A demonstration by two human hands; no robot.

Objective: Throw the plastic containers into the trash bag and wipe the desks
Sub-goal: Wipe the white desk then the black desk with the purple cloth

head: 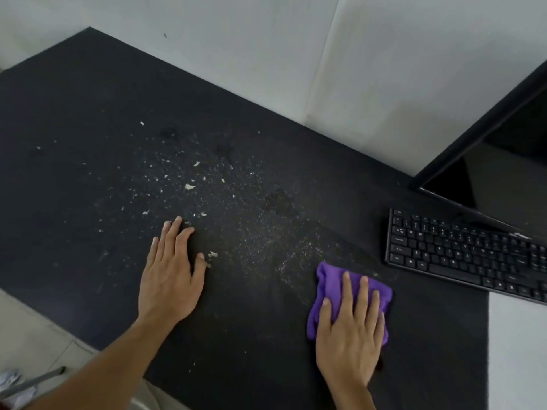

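The right hand [350,327] lies flat, fingers straight, pressing a purple cloth [331,287] onto the dark surface [88,113], just beside the near corner of the black keyboard [464,255]. Well to the left of the keyboard, the left hand [170,276] rests palm-down with fingers spread, holding nothing. Pale crumbs [189,186] and fine dust lie scattered beyond it. A dark monitor [503,143] stands behind the keyboard.

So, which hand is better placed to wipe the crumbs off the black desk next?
The right hand, I would say. It presses the purple cloth flat on the desk, just right of the crumbs. The left hand lies flat and bare on the desk beside them, holding nothing.
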